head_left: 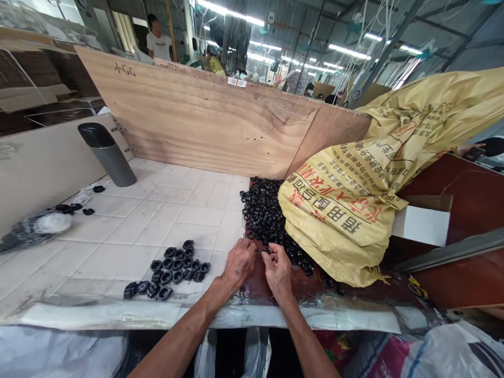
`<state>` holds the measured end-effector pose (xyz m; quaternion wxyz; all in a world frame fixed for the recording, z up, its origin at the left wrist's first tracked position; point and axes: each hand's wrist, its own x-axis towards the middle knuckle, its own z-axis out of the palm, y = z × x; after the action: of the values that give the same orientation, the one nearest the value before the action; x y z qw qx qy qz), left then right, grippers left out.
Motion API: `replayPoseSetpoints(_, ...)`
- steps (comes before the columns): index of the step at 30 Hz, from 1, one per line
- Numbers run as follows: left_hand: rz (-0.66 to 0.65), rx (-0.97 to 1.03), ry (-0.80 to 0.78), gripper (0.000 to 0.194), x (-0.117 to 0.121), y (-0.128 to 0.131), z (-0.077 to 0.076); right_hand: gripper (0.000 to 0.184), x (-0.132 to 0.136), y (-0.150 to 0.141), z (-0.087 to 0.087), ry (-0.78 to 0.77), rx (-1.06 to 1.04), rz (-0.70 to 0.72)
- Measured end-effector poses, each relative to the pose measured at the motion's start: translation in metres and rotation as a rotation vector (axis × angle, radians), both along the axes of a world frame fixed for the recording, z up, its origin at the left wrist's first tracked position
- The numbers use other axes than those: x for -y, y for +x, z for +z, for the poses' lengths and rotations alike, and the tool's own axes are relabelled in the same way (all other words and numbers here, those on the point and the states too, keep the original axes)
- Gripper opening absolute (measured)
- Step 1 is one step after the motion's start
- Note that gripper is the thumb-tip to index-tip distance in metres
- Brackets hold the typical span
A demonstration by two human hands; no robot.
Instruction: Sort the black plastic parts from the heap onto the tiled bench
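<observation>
My left hand [239, 264] and my right hand [277, 270] sit close together at the near edge of a heap of small black ring-shaped parts [263, 215]. The heap lies on a dark reddish-brown board [255, 286]. My right fingertips pinch a small black ring [268, 251], while my left fingers curl beside it, their grip hidden. To the left, on white tiles [118, 231], stands a tight group of similar black rings [173, 270]. A yellow woven sack with red and black print [342, 210] lies against the heap's right side.
A plywood board [197, 115] stands behind the tiles, with a grey metal cylinder [106, 155] at its left. Several loose black pieces [88, 211] and a plastic bag [35, 228] lie far left. A white box [421, 223] sits right. A person [158, 42] stands beyond the board.
</observation>
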<state>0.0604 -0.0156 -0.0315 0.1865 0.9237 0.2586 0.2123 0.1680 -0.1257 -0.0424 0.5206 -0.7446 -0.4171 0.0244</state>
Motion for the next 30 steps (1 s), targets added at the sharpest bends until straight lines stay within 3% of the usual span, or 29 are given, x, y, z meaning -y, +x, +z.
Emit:
replayPoseSetpoints(3, -0.039, 0.100, -0.116, 0.016, 0.003, -0.012, 0.002, 0.019, 0.001, 0.004, 0.003, 0.095, -0.196, 0.090)
replayPoseSetpoints(7, -0.070, 0.267, -0.372, 0.026, 0.007, -0.021, 0.004, 0.017, 0.001, 0.003, 0.010, 0.092, -0.198, 0.233)
replayPoseSetpoints(17, -0.115, 0.540, -0.944, 0.025, 0.007, -0.016, 0.011, 0.021, 0.003, 0.000, 0.018, 0.055, -0.217, 0.272)
replayPoseSetpoints(20, -0.121, 0.557, -0.961, 0.021, 0.006, -0.015, 0.008, 0.024, 0.006, -0.001, 0.019, 0.058, -0.229, 0.295)
replayPoseSetpoints(24, -0.150, 0.595, -0.846, 0.018, 0.006, -0.017, 0.008, 0.025, 0.007, -0.001, 0.018, 0.031, -0.191, 0.287)
replayPoseSetpoints(30, -0.199, 0.567, -0.708, 0.015, 0.005, -0.020, 0.013, 0.027, 0.004, -0.003, 0.009, 0.039, -0.294, 0.158)
